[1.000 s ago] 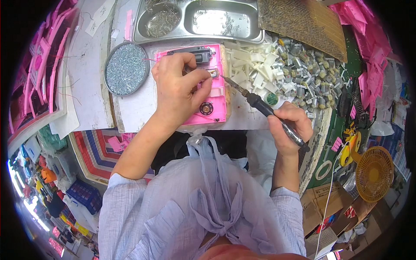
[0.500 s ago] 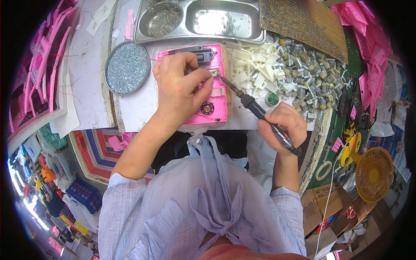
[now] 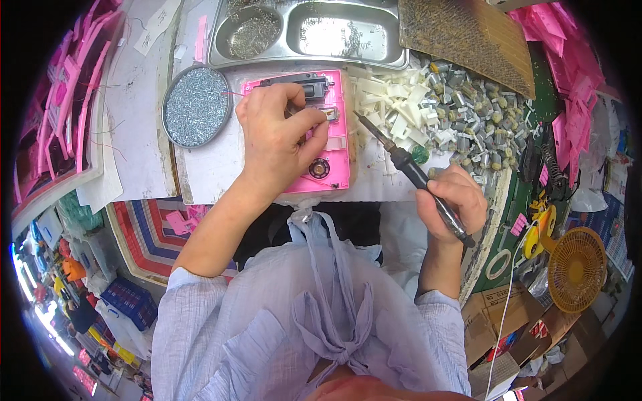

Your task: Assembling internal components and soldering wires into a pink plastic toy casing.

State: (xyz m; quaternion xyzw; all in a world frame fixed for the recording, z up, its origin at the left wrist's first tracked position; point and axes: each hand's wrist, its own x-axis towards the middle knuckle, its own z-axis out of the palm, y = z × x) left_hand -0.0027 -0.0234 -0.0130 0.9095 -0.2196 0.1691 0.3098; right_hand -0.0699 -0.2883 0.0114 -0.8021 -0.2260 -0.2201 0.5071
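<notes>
A pink plastic housing (image 3: 338, 160) lies on the worktable in front of me, with a black part (image 3: 314, 87) along its far end and a round black-rimmed piece (image 3: 319, 168) near its close end. Over its left side is my left hand (image 3: 277, 130), thumb and finger pinched; what they hold is hidden. A small silver motor (image 3: 330, 114) sits in the housing just past those fingertips. My right hand (image 3: 456, 200) grips a black-handled soldering iron (image 3: 418, 175). Its tip points up and left, just off the housing's right edge, touching nothing.
A round dish of small metal screws (image 3: 196, 105) stands left of the housing. Behind is a steel compartment tray (image 3: 314, 59) with small metal bits. White plastic parts (image 3: 394, 100) and a heap of small motors (image 3: 481, 113) lie to the right, near a green-topped round piece (image 3: 419, 154).
My right hand has drawn the soldering iron back to the right, so its tip has left the small motor. My left hand has hardly moved.
</notes>
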